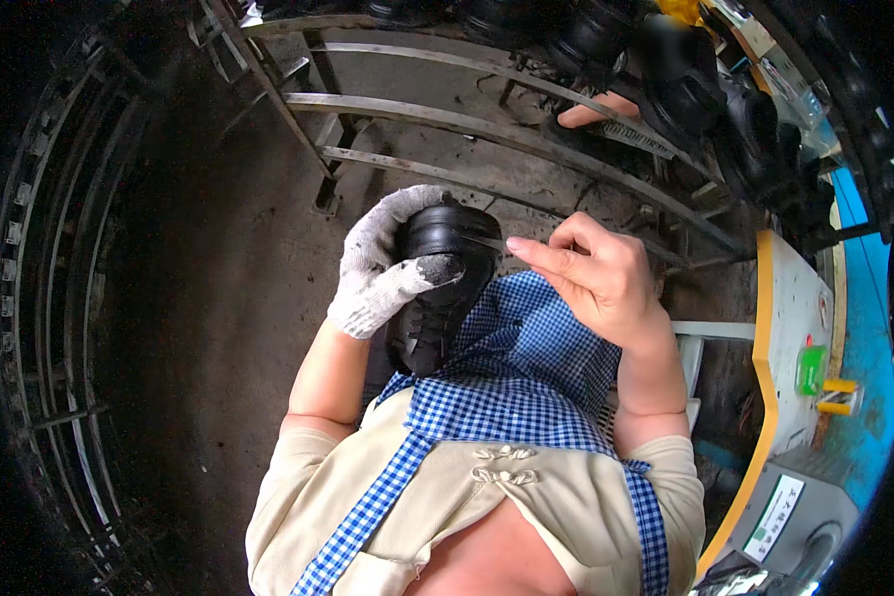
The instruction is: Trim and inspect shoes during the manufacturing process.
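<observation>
A black lace-up shoe (445, 233) is held upright in front of my lap, its rounded toe end away from me and its laces toward me. My left hand (387, 263), in a grey-white knitted glove with a dark-stained thumb, is closed round the shoe's toe end from the left. My bare right hand (601, 273) is at the shoe's right side, thumb and forefinger pinched together. A thin pale sliver runs from those fingertips to the edge of the shoe; its kind is too small to make out. The shoe's underside is mostly hidden.
Ahead stands a metal rack (417, 111) with several black shoes (685, 94) at the upper right. Beyond its bars shows another person's bare limb (598, 109). Another rack (60, 328) curves along the left. A white yellow-edged table (790, 328) and a grey machine (800, 512) stand at the right.
</observation>
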